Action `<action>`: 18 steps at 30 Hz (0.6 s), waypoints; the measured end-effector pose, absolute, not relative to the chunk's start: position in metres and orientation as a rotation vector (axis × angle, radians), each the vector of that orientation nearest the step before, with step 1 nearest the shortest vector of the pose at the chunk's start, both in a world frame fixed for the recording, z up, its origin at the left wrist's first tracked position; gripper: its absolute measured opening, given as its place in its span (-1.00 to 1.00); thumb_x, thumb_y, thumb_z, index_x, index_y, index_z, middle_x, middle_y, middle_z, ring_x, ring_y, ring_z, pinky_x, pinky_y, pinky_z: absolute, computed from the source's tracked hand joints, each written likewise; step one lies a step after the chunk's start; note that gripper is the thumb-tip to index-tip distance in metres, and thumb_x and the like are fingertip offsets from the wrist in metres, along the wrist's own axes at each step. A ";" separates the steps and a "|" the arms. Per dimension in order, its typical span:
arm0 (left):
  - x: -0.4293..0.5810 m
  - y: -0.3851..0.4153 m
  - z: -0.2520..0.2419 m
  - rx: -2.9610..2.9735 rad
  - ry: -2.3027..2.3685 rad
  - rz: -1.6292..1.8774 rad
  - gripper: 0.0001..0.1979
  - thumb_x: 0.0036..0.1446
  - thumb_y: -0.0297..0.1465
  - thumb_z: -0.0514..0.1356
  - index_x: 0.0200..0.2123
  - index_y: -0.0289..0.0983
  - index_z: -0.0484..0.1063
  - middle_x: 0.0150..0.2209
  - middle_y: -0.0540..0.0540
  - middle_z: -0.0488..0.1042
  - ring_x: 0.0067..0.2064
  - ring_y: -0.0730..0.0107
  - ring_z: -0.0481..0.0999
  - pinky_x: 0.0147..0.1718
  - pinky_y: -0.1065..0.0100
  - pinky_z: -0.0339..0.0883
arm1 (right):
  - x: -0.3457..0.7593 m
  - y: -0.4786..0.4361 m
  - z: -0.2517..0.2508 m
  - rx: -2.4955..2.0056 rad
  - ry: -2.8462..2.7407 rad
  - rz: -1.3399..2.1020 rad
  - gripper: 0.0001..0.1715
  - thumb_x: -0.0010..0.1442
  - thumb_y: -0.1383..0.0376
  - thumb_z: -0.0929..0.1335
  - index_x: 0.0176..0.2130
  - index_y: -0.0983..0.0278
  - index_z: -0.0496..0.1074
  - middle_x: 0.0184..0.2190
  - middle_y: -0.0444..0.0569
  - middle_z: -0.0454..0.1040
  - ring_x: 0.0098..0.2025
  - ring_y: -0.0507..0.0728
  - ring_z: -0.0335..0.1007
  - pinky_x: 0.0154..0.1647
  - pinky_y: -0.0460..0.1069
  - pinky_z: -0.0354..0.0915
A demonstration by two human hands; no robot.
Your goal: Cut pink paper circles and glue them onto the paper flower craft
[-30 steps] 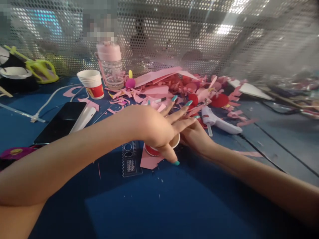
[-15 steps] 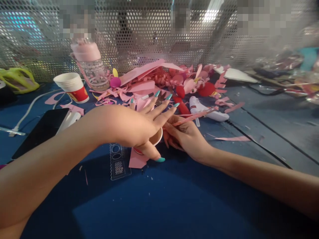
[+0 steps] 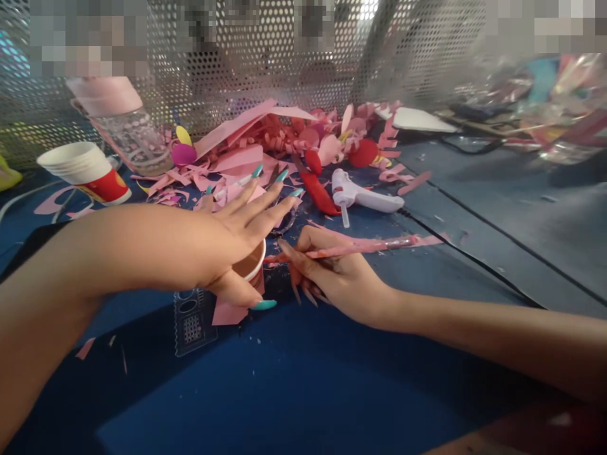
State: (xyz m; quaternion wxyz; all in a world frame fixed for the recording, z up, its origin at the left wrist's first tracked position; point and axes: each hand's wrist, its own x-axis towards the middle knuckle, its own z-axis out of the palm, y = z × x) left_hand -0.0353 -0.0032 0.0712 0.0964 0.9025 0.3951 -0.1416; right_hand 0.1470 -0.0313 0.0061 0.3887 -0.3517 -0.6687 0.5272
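My left hand [image 3: 237, 230], with teal nails, lies over a paper cup [image 3: 258, 268]. Its fingers are spread and stretched forward, with the thumb across the front of the cup. Much of the cup is hidden beneath the palm. To the right of the cup, my right hand [image 3: 332, 265] is closed in a pen-like grip on a slim pink pen-shaped tool [image 3: 370, 246]. The tool's red, pointed end is close to the cup's side. A pink paper piece [image 3: 230, 311] and a clear stencil [image 3: 194, 328] lie below my left hand.
A white glue gun [image 3: 367, 194] with a black cord lies beyond my right hand. Pink paper scraps [image 3: 256, 136] are heaped behind. At left stand stacked paper cups [image 3: 88, 174] and a pink-lidded bottle [image 3: 128, 126]. A perforated metal screen [image 3: 265, 63] rises at the back.
The view has shifted right, so most things appear further left. My right hand has drawn apart from my left hand, and the pink tool now shows more fully.
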 end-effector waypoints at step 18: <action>-0.036 -0.001 0.083 2.550 1.173 -0.430 0.09 -0.17 0.01 0.15 0.27 -0.12 -0.49 0.29 -0.10 -0.62 0.25 -0.26 -0.54 0.09 -0.21 -0.18 | 0.159 -0.066 0.015 -0.765 -2.330 0.307 -0.70 0.24 0.39 0.18 -0.52 0.23 0.15 -0.68 -0.22 0.24 -0.69 -0.09 0.15 -0.67 -0.16 0.13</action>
